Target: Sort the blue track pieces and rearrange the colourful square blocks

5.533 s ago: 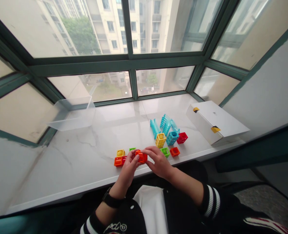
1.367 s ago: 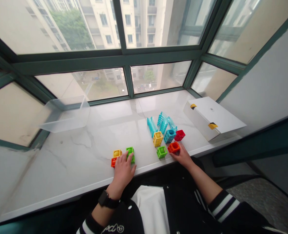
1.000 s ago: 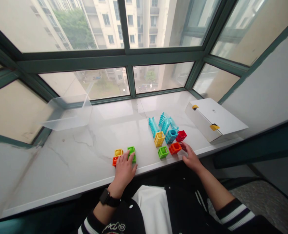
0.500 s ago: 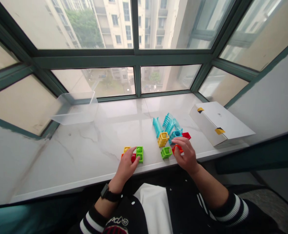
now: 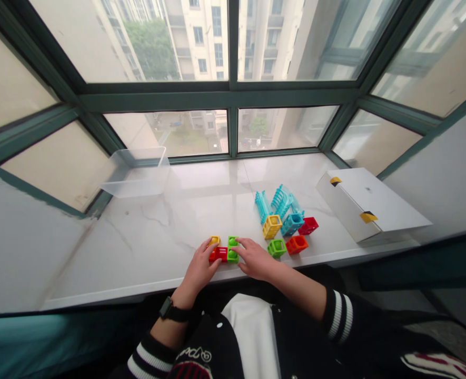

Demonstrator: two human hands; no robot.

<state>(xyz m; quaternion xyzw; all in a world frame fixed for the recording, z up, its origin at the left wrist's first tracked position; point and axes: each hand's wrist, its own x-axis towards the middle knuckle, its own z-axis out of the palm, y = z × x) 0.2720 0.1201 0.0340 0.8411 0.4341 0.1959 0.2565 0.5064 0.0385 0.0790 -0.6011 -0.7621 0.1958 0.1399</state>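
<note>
Both hands [image 5: 201, 265] [image 5: 255, 259] palm-down, flanking red-and-green blocks [image 5: 224, 254].

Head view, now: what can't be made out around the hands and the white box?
All in the head view:
- Red block: left end, covered by the left hand.
- Yellow block beside it: lower left part, behind the same hand.
- Green blocks: part of the right edge, covered by the right hand.
- White box: inside, hidden by its lid.
- Mark on that lid: too small to read.
</note>
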